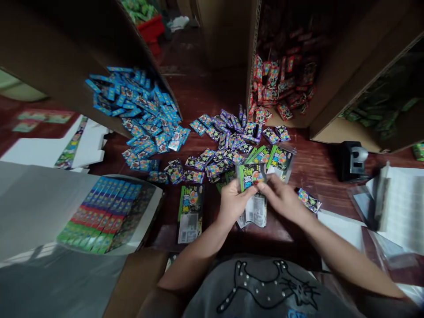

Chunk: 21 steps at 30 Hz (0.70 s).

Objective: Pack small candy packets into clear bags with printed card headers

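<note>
My left hand [232,198] and my right hand [281,196] meet at a clear printed bag [253,176] with green and black artwork and a white label on its lower part. Thumbs and fingers of both hands are closed on its sides and middle. Whether anything is inside the bag I cannot tell. Similar printed bags [280,160] lie just beyond my hands, partly covered by them. Another one [191,214] rests flat to the left of my left forearm. Close past my fingers spreads a pile of small purple packets [220,157].
Blue packets [149,115] spill from a tipped cardboard box at left. Red packets [273,86] fill another box, green packets [380,117] a third. A black tape dispenser [353,161] stands at right. Rows of coloured packets [102,207] sit in a tray at lower left.
</note>
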Each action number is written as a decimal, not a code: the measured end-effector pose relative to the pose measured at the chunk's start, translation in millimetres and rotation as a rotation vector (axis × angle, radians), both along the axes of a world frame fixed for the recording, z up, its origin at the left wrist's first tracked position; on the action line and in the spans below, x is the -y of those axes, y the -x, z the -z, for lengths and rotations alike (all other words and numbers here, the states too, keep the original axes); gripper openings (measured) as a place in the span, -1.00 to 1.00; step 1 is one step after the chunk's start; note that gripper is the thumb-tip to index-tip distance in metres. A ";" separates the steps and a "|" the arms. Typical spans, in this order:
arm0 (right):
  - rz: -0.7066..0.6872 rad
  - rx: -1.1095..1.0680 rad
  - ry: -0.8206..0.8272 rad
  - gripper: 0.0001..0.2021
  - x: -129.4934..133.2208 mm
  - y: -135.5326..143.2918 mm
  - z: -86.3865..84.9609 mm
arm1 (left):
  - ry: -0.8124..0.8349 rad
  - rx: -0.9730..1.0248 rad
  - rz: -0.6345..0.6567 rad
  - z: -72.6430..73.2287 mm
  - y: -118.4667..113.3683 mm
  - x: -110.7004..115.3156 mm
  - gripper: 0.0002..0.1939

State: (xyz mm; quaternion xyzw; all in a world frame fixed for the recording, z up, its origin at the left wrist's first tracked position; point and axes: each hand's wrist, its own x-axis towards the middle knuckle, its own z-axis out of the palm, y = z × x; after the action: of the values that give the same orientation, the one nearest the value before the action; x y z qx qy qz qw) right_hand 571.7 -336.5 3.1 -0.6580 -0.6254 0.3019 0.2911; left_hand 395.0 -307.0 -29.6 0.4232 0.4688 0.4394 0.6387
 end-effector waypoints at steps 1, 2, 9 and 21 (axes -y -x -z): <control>0.067 0.058 0.048 -0.56 6.4 12.6 11.0 | -0.024 -0.018 -0.030 3.0 -1.6 2.4 -0.55; 0.131 0.122 0.075 -0.58 11.2 23.5 20.6 | -0.062 -0.067 -0.050 6.3 -3.0 4.3 -0.56; 0.321 0.316 0.093 -0.72 9.6 42.3 57.0 | -0.260 -0.552 -0.046 27.0 -5.2 7.9 -0.70; 0.209 0.585 0.228 -0.56 -1.6 -26.8 37.2 | -0.509 -1.129 0.091 -56.9 97.6 -201.6 -0.75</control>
State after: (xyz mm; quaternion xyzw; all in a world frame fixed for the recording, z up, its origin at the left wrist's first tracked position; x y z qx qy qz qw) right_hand 598.4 -334.8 -34.1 -0.8059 -0.5737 0.1366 0.0530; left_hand 297.4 -105.4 27.3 0.7488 0.5964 0.2182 0.1895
